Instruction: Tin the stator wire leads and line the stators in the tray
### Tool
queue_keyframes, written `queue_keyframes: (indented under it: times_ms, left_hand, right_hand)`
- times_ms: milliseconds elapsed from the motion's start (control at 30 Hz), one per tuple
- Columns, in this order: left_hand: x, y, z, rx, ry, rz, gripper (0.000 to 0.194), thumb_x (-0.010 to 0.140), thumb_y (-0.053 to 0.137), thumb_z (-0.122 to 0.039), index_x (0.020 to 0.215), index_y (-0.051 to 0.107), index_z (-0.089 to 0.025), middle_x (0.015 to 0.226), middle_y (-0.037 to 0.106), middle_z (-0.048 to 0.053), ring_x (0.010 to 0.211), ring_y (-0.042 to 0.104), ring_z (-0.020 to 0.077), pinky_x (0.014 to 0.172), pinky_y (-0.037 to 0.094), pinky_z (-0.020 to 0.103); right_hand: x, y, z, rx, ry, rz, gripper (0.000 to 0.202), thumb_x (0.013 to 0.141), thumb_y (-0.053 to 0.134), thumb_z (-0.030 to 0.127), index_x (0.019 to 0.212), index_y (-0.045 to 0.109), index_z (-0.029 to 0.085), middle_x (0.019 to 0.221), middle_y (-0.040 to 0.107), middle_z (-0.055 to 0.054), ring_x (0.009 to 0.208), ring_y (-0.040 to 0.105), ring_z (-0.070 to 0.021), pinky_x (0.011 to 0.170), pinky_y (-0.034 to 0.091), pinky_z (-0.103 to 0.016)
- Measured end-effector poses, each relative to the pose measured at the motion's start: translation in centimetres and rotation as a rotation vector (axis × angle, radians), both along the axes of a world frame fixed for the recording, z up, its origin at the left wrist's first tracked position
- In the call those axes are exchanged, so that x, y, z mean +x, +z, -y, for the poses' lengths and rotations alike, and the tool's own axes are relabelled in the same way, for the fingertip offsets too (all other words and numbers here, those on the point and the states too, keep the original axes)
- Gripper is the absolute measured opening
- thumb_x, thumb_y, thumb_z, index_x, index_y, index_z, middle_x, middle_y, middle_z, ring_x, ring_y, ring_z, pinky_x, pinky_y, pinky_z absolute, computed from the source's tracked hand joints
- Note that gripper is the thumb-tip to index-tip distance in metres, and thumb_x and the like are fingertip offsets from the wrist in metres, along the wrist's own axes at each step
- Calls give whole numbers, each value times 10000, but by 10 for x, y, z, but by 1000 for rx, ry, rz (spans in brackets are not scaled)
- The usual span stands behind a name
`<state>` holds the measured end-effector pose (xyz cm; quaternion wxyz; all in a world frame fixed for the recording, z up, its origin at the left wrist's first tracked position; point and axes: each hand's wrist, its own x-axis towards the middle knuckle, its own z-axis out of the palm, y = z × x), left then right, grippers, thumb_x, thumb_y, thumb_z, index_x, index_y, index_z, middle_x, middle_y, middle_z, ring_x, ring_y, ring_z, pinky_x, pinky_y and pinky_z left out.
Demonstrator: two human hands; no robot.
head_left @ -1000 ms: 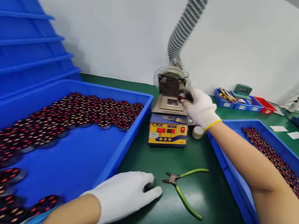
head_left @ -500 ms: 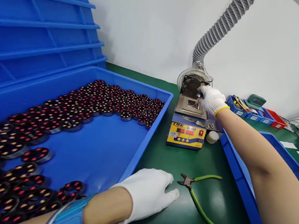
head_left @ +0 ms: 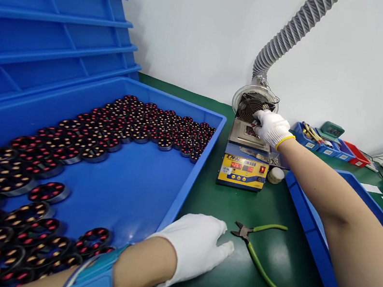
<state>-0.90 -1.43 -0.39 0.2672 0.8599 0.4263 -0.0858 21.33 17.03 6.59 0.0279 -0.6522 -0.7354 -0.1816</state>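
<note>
Working off the yellow-fronted machine (head_left: 243, 172). Over its top, my right hand (head_left: 271, 127) hides most of a small dark piece (head_left: 255, 124); can't tell what. Metal plate (head_left: 239, 134) on top of it partly covered too. Right of it: my forearm (head_left: 317, 179) blocks much of a blue tray (head_left: 299, 201), contents unseen; bin labels (head_left: 327, 152) unreadably small. Left of it: tray stack (head_left: 48, 36) cut by view's edge. Above it: duct (head_left: 286, 37) likewise.

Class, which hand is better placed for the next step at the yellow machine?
Probably the right hand: it reaches over the machine, seemingly holding a small dark part, while the left hand is near the pliers.
</note>
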Motion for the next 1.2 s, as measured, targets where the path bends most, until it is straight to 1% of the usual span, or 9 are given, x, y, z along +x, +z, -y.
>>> queue_keyframes:
  times_ms: [200, 300, 500, 667, 833, 967, 1067, 1133, 1200]
  left_hand:
    - [-1, 0, 1, -2, 12, 16, 506, 834, 360, -592, 837, 692, -210, 805, 708, 154, 786, 686, 358, 676, 490, 419]
    - [-1, -2, 1, 10, 1, 27, 499, 839, 356, -587, 818, 680, -208, 780, 703, 149, 764, 684, 362, 652, 480, 416]
    - [-1, -4, 0, 21, -28, 33, 481, 848, 349, -580, 806, 664, -218, 801, 708, 147, 764, 680, 375, 652, 485, 438]
    - [-1, -2, 0, 21, -36, 30, 490, 844, 353, -584, 825, 672, -213, 834, 711, 154, 793, 680, 381, 670, 490, 447]
    - [-1, -2, 1, 30, -41, 36, 493, 842, 355, -583, 823, 679, -212, 851, 714, 152, 802, 680, 376, 671, 490, 442]
    - [-2, -3, 2, 39, -47, 47, 480, 840, 370, -573, 823, 688, -215, 832, 715, 145, 778, 682, 359, 657, 488, 421]
    - [-2, -4, 2, 38, -41, 59, 478, 835, 390, -566, 826, 703, -204, 816, 711, 147, 766, 680, 354, 651, 484, 414]
    - [-1, -3, 2, 33, -6, 110, 477, 826, 421, -569, 866, 716, -197, 814, 711, 136, 763, 677, 340, 652, 484, 408]
    - [2, -1, 0, 8, 102, 256, 469, 822, 469, -562, 978, 711, -192, 838, 715, 106, 776, 677, 298, 686, 497, 391]
  right_hand:
    - [2, 7, 3, 32, -8, -33, 403, 843, 579, 341, 1242, 600, 286, 1217, 633, -78, 1046, 628, -297, 832, 539, -415]
    - [5, 16, 7, 78, -13, -117, 383, 875, 540, 397, 1239, 609, 297, 1217, 642, -53, 1086, 614, -296, 868, 530, -444]
    - [9, 25, 20, 92, 5, -274, 380, 855, 563, 410, 1209, 639, 294, 1135, 689, -17, 1079, 626, -282, 879, 530, -460]
    - [3, 25, 24, 73, 17, -144, 379, 848, 575, 394, 1212, 627, 304, 1178, 671, -28, 1077, 623, -302, 868, 532, -466]
    - [-10, 22, 20, -10, 19, 56, 372, 846, 583, 299, 1215, 616, 266, 1212, 632, -109, 1051, 627, -349, 820, 543, -499]
    - [-19, 17, 14, -57, 18, 100, 348, 810, 607, 193, 1153, 649, 235, 1163, 641, -147, 1010, 638, -397, 761, 545, -551]
    - [-20, 17, 13, -62, 16, 97, 349, 805, 618, 185, 1149, 658, 229, 1163, 644, -155, 1016, 641, -387, 791, 543, -539]
    - [-17, 22, 16, -41, 12, 82, 355, 819, 613, 218, 1171, 654, 242, 1187, 644, -143, 1032, 640, -370, 820, 542, -520]
    - [-13, 29, 25, 4, 5, 23, 367, 837, 604, 281, 1202, 641, 269, 1201, 650, -106, 1061, 633, -350, 849, 539, -506]
